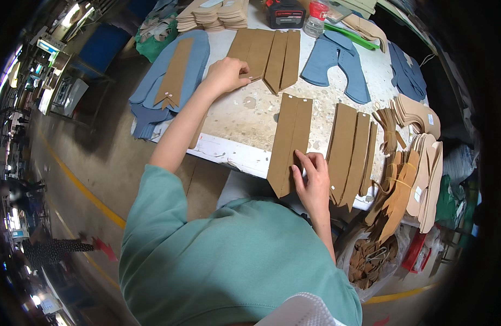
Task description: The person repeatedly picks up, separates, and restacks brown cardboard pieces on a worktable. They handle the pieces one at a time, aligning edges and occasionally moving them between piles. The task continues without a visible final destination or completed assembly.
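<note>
My left hand (227, 76) reaches to the far side of the table. Its fingers are curled, with thumb and forefinger closed at the near end of a wide brown strip (251, 51). Narrower brown strips (282, 61) with pointed ends lie just right of it. At the near edge, my right hand (314, 182) rests thumb and forefinger on a pair of brown strips (289, 130) lying side by side. Those fingers are apart and press on the surface. The strips' pointed ends overhang the table edge. More brown strips (345, 146) lie to the right of this hand.
Blue cut pieces (337, 62) lie on the worn white table (237, 117), with another blue stack (193, 60) at left. Tan bundles (421, 179) fill the right edge. A bottle (316, 19) and black battery-like case (285, 13) stand behind. A scrap bag (372, 263) sits below right.
</note>
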`<action>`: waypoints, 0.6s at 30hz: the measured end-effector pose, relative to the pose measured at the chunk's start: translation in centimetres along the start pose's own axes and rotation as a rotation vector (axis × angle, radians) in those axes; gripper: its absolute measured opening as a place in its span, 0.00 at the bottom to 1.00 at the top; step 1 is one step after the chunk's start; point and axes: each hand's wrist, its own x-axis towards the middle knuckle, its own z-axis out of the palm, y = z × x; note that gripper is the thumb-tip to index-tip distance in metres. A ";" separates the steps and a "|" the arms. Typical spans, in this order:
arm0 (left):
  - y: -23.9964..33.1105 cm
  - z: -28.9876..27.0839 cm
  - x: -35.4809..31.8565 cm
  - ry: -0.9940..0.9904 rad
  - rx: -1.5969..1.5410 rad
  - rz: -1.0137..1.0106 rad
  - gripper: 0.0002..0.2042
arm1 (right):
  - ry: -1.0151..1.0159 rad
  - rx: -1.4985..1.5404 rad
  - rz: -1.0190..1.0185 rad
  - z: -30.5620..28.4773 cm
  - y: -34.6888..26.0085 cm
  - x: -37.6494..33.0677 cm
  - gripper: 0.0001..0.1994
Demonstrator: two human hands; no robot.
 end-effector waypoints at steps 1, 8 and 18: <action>-0.4 -0.2 0.1 -0.017 -0.040 -0.005 0.15 | -0.004 0.002 -0.002 -0.1 0.0 0.0 0.16; 1.1 -0.9 -1.1 0.203 -0.062 -0.061 0.08 | -0.036 0.112 0.057 -0.6 -0.1 0.4 0.16; 7.5 -2.4 -10.1 -0.120 -0.496 0.403 0.08 | -0.141 1.038 0.324 1.5 -0.1 2.7 0.21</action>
